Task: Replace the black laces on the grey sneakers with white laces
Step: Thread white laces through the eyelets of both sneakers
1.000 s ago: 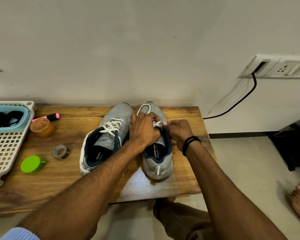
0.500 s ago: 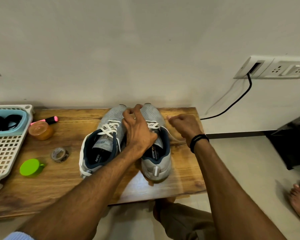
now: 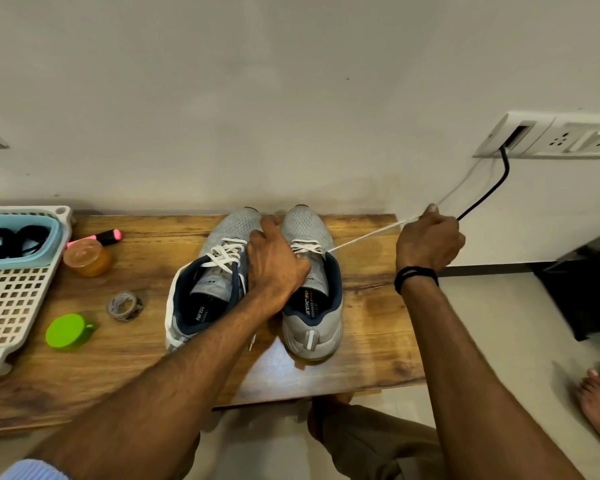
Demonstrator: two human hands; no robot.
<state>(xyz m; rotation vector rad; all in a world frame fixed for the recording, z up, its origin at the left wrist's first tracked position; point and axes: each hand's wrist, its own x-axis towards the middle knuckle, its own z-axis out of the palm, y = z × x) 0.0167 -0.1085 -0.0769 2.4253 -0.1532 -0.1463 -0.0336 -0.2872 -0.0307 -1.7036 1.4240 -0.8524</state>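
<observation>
A knee (image 3: 361,441) in khaki sat closest to the lens, below the wooden worktop (image 3: 378,341) on which the grey sneaker (image 3: 312,317) stood with its heel toward the person. Just left of that sneaker lay the second sneaker (image 3: 201,296), its heel swung away and its eyelets already criss-crossed in white.

The left hand (image 3: 274,261) clamped the sneaker from above, thumb on the tongue and fingers curled into the gap between the two shoes. From the sneaker's upper eyelets the white lace (image 3: 364,235) ran taut, away and to the right. Its long axis made one straight diagonal ending in the right hand (image 3: 428,242), whose closed grip pinched the free end well right of the sneaker. A black wristband (image 3: 416,276) circled that wrist.

By the look of it, lacing had reached the top rows. The next eyelet lay back at the sneaker, left of and nearer than the right grip — so the lace end would have to return along its own line, with the left hand much the closer of the two to meet it.

Well left of the sneaker, near to far, sat a green cap (image 3: 68,331), a tape roll (image 3: 125,306), an orange jar (image 3: 87,258), a highlighter (image 3: 101,236) and a white basket (image 3: 11,299). In the basket a blue tub (image 3: 54,237) held coiled black laces (image 3: 14,237). Farthest of all — on the wall beyond and right of the sneaker — was a socket panel (image 3: 551,138) trailing a black cable (image 3: 489,192).
</observation>
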